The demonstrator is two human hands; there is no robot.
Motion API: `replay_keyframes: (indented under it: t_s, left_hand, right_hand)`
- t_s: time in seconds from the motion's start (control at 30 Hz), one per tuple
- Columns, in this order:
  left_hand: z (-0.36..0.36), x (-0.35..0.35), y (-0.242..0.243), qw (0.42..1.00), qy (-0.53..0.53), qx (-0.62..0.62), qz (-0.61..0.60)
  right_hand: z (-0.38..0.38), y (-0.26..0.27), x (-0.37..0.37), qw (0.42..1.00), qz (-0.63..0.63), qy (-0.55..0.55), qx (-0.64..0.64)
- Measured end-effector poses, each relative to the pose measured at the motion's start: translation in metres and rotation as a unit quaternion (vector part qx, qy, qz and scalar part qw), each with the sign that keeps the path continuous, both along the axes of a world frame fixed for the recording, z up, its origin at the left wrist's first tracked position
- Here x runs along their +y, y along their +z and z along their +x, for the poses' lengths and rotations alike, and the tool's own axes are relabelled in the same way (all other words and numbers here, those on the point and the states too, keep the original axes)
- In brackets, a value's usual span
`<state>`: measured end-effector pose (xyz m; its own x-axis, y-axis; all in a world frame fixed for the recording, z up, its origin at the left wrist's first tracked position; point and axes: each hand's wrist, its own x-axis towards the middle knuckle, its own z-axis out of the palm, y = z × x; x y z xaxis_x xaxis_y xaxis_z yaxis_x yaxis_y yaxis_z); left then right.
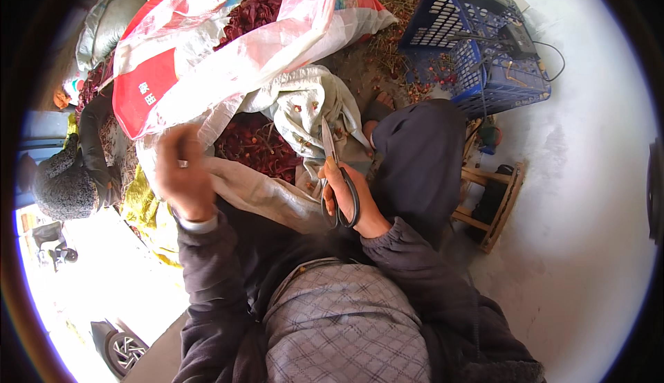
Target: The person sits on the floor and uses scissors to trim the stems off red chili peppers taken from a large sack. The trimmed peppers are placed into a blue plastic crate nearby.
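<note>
My right hand [345, 196] grips a pair of black-handled scissors [330, 141], whose metal blades point away from me and look closed. Blurred, my left hand [184, 173] is raised over the left edge of an open woven sack [249, 186]; whether it holds anything cannot be told. Dark red dried pods or chillies [259, 147] lie in that sack. Its folded pale cloth rim [306, 97], with small stem bits on it, is beyond the scissors. Farther off, a large red and white woven plastic sack [202, 82] holds more dark red dried pieces [259, 7].
Blue plastic crates [498, 77] with a black device and cable stand at upper right, beside cut stems [384, 35] on the floor. A small wooden stool [490, 201] is at right. Another person [70, 175] bends at left near a yellow sack [148, 217].
</note>
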<state>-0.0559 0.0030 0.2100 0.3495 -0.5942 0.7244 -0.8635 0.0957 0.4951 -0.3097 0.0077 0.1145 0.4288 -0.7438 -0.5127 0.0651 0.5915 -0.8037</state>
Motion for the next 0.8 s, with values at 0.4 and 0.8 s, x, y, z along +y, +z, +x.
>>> replay_keyframes:
  t_s: [0.4,0.8]
  left_hand:
    - [0.053,-0.016,-0.235,0.859,-0.187,-0.094,0.467]
    - [0.061,-0.012,-0.193,0.835,-0.052,0.473,0.276]
  right_hand:
    - [0.017,0.003,-0.007,0.997,0.065,-0.002,-0.047]
    - [0.019,-0.004,0.000,0.997,0.073,-0.018,-0.007]
